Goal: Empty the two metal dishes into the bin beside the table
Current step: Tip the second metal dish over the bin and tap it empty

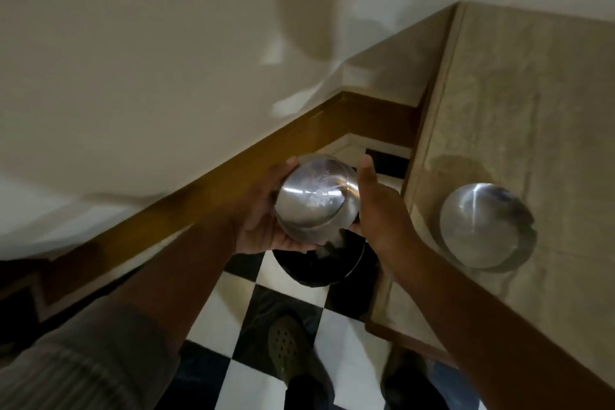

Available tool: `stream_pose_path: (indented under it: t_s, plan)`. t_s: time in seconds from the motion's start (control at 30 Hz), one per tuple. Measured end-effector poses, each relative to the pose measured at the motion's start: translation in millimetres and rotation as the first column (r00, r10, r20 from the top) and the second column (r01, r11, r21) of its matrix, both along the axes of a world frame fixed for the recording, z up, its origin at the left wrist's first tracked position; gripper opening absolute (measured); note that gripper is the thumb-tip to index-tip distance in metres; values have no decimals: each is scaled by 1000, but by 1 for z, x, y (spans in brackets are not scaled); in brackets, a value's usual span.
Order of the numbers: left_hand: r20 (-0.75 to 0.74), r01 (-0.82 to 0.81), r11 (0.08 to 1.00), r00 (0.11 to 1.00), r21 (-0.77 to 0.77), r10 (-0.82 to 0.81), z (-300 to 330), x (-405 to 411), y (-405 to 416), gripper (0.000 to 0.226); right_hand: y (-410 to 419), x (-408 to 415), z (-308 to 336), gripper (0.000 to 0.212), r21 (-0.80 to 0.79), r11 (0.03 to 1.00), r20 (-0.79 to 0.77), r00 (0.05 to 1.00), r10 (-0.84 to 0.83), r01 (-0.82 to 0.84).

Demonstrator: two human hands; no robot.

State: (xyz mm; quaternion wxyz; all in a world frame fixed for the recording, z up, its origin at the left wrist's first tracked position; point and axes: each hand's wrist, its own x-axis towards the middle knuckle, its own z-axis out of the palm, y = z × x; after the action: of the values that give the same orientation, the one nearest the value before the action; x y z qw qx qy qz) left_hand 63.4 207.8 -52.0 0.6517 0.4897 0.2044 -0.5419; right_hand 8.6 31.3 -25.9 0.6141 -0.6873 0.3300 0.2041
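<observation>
Left hand (pixel 263 220) cupped; right hand (pixel 376 206) seemingly flat.

The room is looking dim and yellowish. Bright streaks are shining on the tilted metal dish (pixel 317 198), and a softer streak is glowing on the second dish (pixel 486 226) to its right. Above the tilted dish, big soft shadows are lying on the wall (pixel 166 43). Lines are bending near the edges, and everything is looking a little blurry.

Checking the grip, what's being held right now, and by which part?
The left hand cups the tilted round metal dish by its underside and rim; the right hand stands open against its side.
</observation>
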Motion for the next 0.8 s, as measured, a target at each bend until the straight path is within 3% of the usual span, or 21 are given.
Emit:
stream_pose_path:
  t_s: [0.07,0.1,0.17,0.2,0.27,0.33,0.37,0.47,0.53,0.57,0.63,0.7,0.8]
  plan:
    - [-3,13,1000,1000,-7,-13,-13,-9,5,72,5,-5,-12,62,-3,1000,-48,998,27,-27]
    - [5,21,1000,1000,-16,-21,-18,-14,8,75,7,-6,-16,66,-8,999,-67,997,47,-47]
    - [38,64,998,997,-18,-64,-25,-17,12,83,8,-6,-19,97,-15,996,-82,993,85,-86]
    - [70,109,994,991,18,-110,-28,-18,12,84,5,-5,-23,110,-18,994,-87,990,110,-112]
    - [215,269,944,927,191,-308,-29,-17,6,76,-2,-5,-30,97,15,984,-76,981,179,-179]
    - [356,396,796,739,457,-572,-35,-17,2,87,-7,-5,-32,83,61,963,-64,962,266,-263]
    - [391,402,691,606,601,-693,-38,-18,2,101,-9,-5,-35,89,45,951,-50,950,309,-307]
    - [418,231,450,172,863,-892,-49,-24,4,130,-15,-9,-47,101,-176,840,21,851,525,-513]
    - [432,109,425,-45,898,-901,-57,-26,6,131,-20,-15,-49,111,-354,660,45,692,720,-663]
    - [457,62,453,-106,890,-883,-60,-26,5,129,-22,-18,-50,119,-434,565,50,607,793,-702]
    - [495,21,498,-153,867,-855,-66,-25,3,127,-25,-23,-61,125,-602,410,72,465,882,-685]
    - [501,16,505,-152,863,-852,-72,-23,1,128,-25,-28,-67,122,-721,314,75,381,922,-618]
    - [513,21,515,-122,857,-850,-78,-21,-2,128,-23,-34,-62,118,-830,271,115,325,939,-488]
